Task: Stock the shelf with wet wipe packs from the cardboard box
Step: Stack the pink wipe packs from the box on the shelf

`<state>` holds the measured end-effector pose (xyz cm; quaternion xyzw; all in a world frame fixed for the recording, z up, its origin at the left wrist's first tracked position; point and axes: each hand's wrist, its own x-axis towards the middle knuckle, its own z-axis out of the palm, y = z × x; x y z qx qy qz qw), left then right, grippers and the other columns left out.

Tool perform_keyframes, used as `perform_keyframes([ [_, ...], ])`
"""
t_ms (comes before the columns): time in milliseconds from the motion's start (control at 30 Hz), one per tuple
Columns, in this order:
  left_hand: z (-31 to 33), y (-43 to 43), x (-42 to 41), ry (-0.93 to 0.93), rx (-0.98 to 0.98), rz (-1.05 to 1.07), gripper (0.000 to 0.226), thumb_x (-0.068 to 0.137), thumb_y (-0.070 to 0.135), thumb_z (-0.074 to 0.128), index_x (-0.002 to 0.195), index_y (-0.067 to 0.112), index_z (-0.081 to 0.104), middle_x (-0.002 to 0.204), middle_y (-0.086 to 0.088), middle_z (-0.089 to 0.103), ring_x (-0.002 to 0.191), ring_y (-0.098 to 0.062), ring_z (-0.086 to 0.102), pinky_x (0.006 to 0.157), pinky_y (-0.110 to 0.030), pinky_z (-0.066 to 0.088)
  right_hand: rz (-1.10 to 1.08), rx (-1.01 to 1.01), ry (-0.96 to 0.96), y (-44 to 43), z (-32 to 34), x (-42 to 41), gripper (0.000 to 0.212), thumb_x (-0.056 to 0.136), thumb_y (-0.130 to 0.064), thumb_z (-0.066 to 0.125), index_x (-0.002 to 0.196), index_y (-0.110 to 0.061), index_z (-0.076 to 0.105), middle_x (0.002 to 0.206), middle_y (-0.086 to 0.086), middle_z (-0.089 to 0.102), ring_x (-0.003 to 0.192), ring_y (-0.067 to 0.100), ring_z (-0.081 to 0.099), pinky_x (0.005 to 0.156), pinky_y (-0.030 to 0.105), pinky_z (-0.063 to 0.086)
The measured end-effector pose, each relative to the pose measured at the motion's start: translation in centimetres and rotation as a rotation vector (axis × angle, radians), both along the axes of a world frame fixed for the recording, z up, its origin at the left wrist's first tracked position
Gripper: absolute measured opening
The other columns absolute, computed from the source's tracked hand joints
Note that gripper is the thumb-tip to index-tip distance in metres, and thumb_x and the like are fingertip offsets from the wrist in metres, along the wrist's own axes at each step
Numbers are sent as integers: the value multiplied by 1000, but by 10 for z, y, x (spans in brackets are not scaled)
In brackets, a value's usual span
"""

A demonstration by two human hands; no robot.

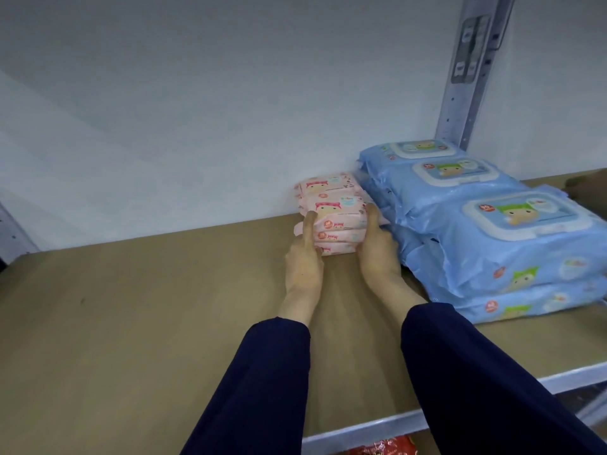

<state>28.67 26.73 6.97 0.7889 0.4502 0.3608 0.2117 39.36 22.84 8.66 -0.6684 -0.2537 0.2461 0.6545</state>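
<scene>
Brown shelf board (131, 323). Blue wet wipe packs (492, 231), stacked, at 3 o'clock. Pink wet wipe packs (335, 221), stacked at 12 o'clock near the back wall, clasped between left hand (303, 261) and right hand (377, 251). Advise even side pressure, sliding the layers squarely back.

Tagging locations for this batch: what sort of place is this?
Probably a shop or stockroom: a metal-edged shelf with a perforated steel upright, stacked blue wipe packs, and smaller pink packs beside them.
</scene>
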Motion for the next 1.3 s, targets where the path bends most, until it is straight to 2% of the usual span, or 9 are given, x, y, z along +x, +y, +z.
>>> perform_keyframes([
  [333,-1,-3,0,-29,9,-7,60,93,3,43,146,23,21,107,-17,63,90,-31,60,76,-33,44,51,89,-65,-2,1,3,50,93,-54,31,121,-22,58,111,1,66,105,14,60,96,33,47],
  [533,1,-5,0,-49,-6,6,61,92,3,46,145,21,22,100,-19,63,85,-31,61,68,-29,41,73,8,-12,-4,-2,-1,83,69,-80,30,124,-23,55,112,0,66,103,16,61,97,41,48],
  [700,1,-4,0,-60,-6,-4,61,92,3,47,145,22,23,98,-18,63,82,-29,60,69,-28,44,62,-56,-12,-7,2,0,84,71,-79,30,125,-20,53,112,-1,66,102,16,61,94,38,49],
  [767,3,-5,-2,-64,-4,-22,61,91,3,47,145,22,24,102,-17,63,85,-29,61,75,-31,48,73,-108,-102,-8,3,2,68,82,-70,31,124,-20,52,111,-4,64,104,13,59,86,24,48],
  [833,5,-5,-5,-47,-5,-39,62,92,3,46,145,23,23,105,-15,64,88,-30,62,77,-30,48,99,-199,-303,-13,8,6,34,96,-45,38,122,-27,51,101,-12,62,106,15,58,70,7,43],
  [867,6,-5,-7,-31,-7,-41,62,92,3,46,145,24,23,105,-15,64,88,-31,62,76,-30,48,119,-241,-396,-15,12,7,32,96,-29,44,128,-29,47,102,-8,61,107,21,58,70,9,45],
  [967,14,-4,-12,13,-26,-66,61,91,5,47,144,24,24,107,-15,64,91,-31,63,71,-28,46,164,-363,-675,-24,23,8,63,86,0,52,141,-23,34,118,21,58,108,37,55,88,34,44],
  [1100,35,-3,-17,139,-73,-101,55,89,6,48,139,22,29,113,-14,62,95,-30,61,75,-35,51,200,-430,-748,-31,33,6,63,86,0,51,142,-21,32,120,25,56,108,39,54,88,36,43],
  [1300,73,-8,-28,415,-160,-120,56,86,8,54,137,16,32,120,-12,55,104,-27,57,72,-31,44,190,-533,-818,-44,47,-1,52,89,-8,49,138,-18,36,122,19,56,110,34,54,89,35,45],
])
